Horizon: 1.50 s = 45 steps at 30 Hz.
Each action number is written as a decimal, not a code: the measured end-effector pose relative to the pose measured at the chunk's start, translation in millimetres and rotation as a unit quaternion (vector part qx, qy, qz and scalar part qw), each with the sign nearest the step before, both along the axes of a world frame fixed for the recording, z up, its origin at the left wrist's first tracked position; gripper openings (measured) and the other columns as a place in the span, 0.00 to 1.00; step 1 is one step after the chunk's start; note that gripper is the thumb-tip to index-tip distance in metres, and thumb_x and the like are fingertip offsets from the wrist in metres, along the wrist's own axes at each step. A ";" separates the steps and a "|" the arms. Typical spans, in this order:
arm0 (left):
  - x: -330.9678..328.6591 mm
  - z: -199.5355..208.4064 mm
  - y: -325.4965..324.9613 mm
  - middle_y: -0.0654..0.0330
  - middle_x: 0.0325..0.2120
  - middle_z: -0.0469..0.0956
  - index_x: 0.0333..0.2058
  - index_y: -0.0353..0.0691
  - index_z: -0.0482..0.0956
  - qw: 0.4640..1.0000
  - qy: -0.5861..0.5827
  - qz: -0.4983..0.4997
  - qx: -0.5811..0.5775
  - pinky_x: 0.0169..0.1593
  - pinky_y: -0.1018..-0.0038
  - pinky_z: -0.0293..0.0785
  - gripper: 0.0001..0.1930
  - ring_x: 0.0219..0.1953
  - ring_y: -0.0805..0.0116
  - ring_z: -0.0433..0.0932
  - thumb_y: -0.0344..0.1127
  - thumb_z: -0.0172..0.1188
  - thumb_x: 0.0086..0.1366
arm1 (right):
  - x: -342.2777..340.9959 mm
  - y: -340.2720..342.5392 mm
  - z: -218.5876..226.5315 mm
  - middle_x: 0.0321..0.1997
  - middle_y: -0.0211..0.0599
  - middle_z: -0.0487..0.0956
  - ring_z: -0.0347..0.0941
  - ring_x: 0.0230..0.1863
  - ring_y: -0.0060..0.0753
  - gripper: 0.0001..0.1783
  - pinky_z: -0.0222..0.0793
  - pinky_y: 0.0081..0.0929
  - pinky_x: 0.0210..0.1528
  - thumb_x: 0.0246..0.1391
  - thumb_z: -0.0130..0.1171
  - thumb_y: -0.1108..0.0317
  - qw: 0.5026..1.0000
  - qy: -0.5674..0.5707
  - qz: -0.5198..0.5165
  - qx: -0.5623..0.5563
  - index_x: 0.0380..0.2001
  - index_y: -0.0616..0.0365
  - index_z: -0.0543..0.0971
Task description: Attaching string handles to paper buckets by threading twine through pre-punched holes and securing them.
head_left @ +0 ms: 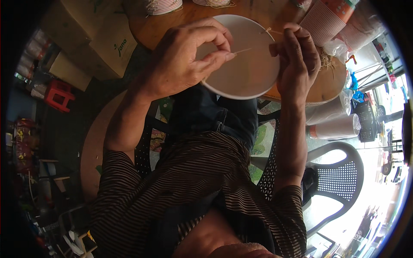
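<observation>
A white paper bucket [243, 71] stands mouth-up between my hands at the near edge of the wooden table, in front of my lap. My left hand [185, 60] reaches over its left rim, thumb and forefinger pinched on a thin tan string [244, 50] that crosses the opening. On the far right of the rim sits a small string knot [268, 30], from which a strand runs to my right hand [299, 60]. The right fingertips are closed on that strand, and the rest of this hand lies alongside the bucket's right wall.
The round wooden table [198, 10] holds stacked striped paper buckets [320, 23] at right, beside a bundle of tan strings [328, 61]. Cardboard boxes [105, 47] and a red stool [59, 95] stand left. A plastic chair [340, 182] and wrapped cup sleeves [335, 127] are right.
</observation>
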<state>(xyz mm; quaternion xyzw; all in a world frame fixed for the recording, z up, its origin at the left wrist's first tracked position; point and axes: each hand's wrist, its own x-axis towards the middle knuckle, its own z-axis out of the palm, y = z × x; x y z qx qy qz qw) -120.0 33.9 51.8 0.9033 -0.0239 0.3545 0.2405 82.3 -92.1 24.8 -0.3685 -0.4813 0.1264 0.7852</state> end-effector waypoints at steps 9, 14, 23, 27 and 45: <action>0.6 -12.4 10.0 0.58 0.38 0.82 0.35 0.33 0.78 1.000 -0.029 0.013 0.000 0.43 0.72 0.76 0.03 0.40 0.67 0.81 0.26 0.63 0.67 | 57.1 5.2 8.3 0.25 0.29 0.75 0.73 0.26 0.25 0.10 0.74 0.27 0.33 0.70 0.53 0.68 0.987 0.142 -0.047 0.058 0.49 0.59 0.78; 29.9 -33.4 23.3 0.57 0.34 0.79 0.36 0.36 0.76 0.979 -0.138 0.078 0.124 0.41 0.68 0.76 0.06 0.36 0.55 0.80 0.24 0.66 0.64 | 73.4 2.0 11.0 0.29 0.32 0.78 0.76 0.31 0.25 0.12 0.75 0.26 0.37 0.70 0.53 0.67 0.992 0.110 0.017 0.061 0.51 0.60 0.78; 45.4 -57.1 28.4 0.56 0.34 0.78 0.38 0.36 0.75 0.969 -0.203 0.049 0.132 0.41 0.66 0.76 0.09 0.37 0.57 0.80 0.19 0.64 0.62 | 10.9 -60.8 -0.9 0.30 0.26 0.76 0.73 0.33 0.17 0.23 0.72 0.22 0.38 0.50 0.76 0.69 0.865 -0.392 -0.157 -0.270 0.48 0.59 0.79; 44.1 -55.5 29.5 0.57 0.35 0.79 0.41 0.36 0.76 0.973 -0.194 0.001 0.125 0.42 0.68 0.77 0.10 0.38 0.60 0.81 0.19 0.65 0.62 | 21.9 -50.3 -19.4 0.24 0.22 0.74 0.69 0.28 0.13 0.13 0.69 0.19 0.32 0.55 0.74 0.70 0.902 -0.294 -0.214 -0.233 0.38 0.58 0.79; 43.0 -41.7 23.1 0.58 0.36 0.83 0.39 0.37 0.85 0.995 -0.092 0.012 0.030 0.45 0.72 0.81 0.08 0.41 0.65 0.84 0.20 0.66 0.61 | 4.1 -25.9 -70.8 0.44 0.39 0.80 0.80 0.38 0.44 0.17 0.77 0.37 0.41 0.55 0.66 0.74 0.891 -0.395 -0.119 -0.191 0.48 0.55 0.82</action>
